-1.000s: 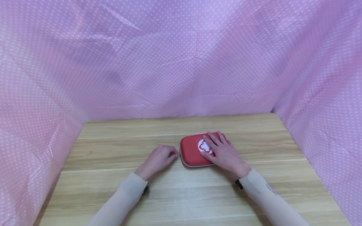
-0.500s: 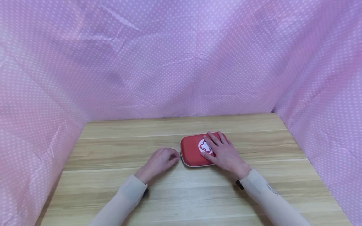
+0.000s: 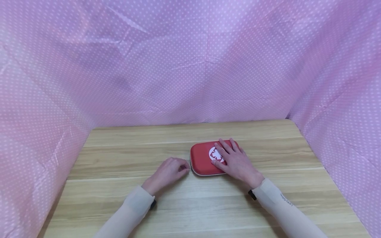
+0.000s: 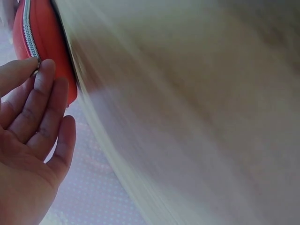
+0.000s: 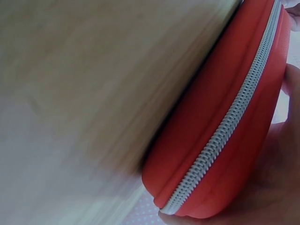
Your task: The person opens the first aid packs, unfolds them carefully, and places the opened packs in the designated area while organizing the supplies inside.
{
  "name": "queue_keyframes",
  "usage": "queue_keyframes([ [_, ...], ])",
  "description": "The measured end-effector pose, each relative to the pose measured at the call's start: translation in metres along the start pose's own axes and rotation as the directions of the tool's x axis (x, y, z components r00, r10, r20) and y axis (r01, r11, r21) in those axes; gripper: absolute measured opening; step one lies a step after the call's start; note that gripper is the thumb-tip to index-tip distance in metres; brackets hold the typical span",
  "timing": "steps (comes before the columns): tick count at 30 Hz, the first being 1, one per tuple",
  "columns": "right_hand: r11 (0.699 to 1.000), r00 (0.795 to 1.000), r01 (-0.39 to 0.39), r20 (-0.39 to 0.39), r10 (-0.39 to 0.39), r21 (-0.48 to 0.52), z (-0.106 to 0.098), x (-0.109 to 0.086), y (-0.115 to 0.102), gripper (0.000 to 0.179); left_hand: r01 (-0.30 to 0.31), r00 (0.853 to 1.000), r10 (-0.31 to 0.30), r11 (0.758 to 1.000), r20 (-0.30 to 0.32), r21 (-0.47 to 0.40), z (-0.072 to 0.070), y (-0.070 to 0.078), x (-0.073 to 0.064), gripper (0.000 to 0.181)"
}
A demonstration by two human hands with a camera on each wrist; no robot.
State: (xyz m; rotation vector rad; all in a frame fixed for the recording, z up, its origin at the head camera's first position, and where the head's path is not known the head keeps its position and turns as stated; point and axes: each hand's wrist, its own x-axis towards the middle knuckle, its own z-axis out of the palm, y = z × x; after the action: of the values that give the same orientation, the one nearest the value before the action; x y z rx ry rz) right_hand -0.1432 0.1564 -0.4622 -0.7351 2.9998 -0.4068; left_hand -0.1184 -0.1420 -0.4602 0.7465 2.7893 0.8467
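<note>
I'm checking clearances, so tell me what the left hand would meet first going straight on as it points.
Most likely the red case: the left hand points at its nearest end, fingertips at the zipper, though the exact gap is hard to judge.

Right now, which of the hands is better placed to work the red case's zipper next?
Probably the left hand: its thumb and finger pinch the pull on the zipper. The right hand lies spread on top of the case, better placed to steady it.
</note>
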Motion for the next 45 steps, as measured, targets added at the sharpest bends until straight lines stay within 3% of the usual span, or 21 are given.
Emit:
queue_keyframes([
  [24, 1.000, 1.000, -0.016, -0.003, 0.016, -0.001, 0.001, -0.001, -0.003, 0.078, -0.018, 0.999, 0.019, 0.999, 0.029, -0.047, 0.006, 0.006, -0.007, 0.010],
  [45, 1.000, 1.000, -0.012, -0.010, 0.011, -0.011, 0.001, -0.001, -0.004, 0.077, 0.002, 0.998, 0.002, 0.998, 0.064, -0.064, 0.011, 0.015, -0.010, 0.015],
])
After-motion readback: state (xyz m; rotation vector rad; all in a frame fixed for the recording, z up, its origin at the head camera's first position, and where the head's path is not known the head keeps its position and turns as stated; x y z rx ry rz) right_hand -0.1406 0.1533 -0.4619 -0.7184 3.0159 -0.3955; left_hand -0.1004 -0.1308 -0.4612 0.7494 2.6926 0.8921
